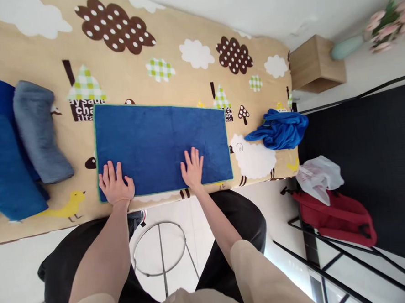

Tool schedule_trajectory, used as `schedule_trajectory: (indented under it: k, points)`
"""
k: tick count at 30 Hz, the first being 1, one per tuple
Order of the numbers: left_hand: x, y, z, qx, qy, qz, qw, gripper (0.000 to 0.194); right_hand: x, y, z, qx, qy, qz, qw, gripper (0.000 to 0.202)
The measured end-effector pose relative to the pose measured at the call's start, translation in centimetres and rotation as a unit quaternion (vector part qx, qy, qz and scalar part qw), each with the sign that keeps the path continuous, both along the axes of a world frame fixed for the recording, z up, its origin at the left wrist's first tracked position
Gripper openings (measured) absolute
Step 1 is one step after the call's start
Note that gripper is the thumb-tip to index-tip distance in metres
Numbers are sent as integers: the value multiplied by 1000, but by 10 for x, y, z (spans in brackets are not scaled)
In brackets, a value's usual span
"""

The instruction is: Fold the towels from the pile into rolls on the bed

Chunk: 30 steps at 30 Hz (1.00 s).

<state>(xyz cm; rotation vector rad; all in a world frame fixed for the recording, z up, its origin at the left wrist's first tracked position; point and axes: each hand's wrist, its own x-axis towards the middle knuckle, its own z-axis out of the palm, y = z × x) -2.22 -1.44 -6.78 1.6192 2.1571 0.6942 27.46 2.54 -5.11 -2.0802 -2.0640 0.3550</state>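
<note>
A blue towel (160,140) with a thin green edge lies spread out flat on the patterned tablecloth (185,86). My left hand (116,183) rests palm down on the towel's near left corner, fingers stretched out. Further right, my right hand (192,168) presses flat on the near part of the towel, its fingers spread. Neither hand grips anything; both touch the cloth from above. The palms hide small patches of the towel beneath them.
Left of the towel lie folded blue towels (7,159) and a rolled grey-blue towel (41,131). A crumpled blue cloth (280,128) sits at the right end. Beyond stand a wooden box (315,64), a white plastic bag (320,176) and a red bag (337,218). Below is a metal stool frame (160,250).
</note>
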Motion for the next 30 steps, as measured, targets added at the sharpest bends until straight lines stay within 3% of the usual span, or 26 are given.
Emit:
schedule_trajectory:
  k: [2, 4, 8, 11, 15, 20, 22, 24, 27, 30]
  points:
    - [0, -1, -1, 7, -2, 1, 1000, 77, -2, 25, 1, -1, 6, 97, 995, 58]
    - [0, -1, -2, 9, 2, 3, 1000, 76, 13, 53, -1, 2, -5, 116, 993, 58]
    - [-1, -2, -3, 0, 11, 2, 1000, 77, 73, 102, -10, 16, -41, 30, 999, 60]
    - [-1, -2, -4, -3, 1, 3, 1000, 79, 110, 123, -18, 40, -70, -40, 996, 62]
    - [0, -2, -3, -4, 2, 7, 1000, 79, 140, 140, -21, 40, -89, -64, 993, 62]
    - [0, -3, -4, -14, -7, 15, 1000, 79, 171, 163, -13, -4, -76, -100, 992, 66]
    - [0, -4, -5, -12, -6, 12, 1000, 79, 164, 169, -7, 0, -82, -110, 991, 68]
    - [0, -4, -5, -7, -5, 9, 1000, 79, 139, 169, 0, 29, -94, -85, 992, 67]
    - [-1, -4, -6, -3, -14, 8, 1000, 79, 85, 164, 10, 54, -95, 59, 992, 66]
    - [-1, -4, -6, -4, -17, 7, 1000, 79, 50, 165, 12, 3, -72, 185, 980, 64]
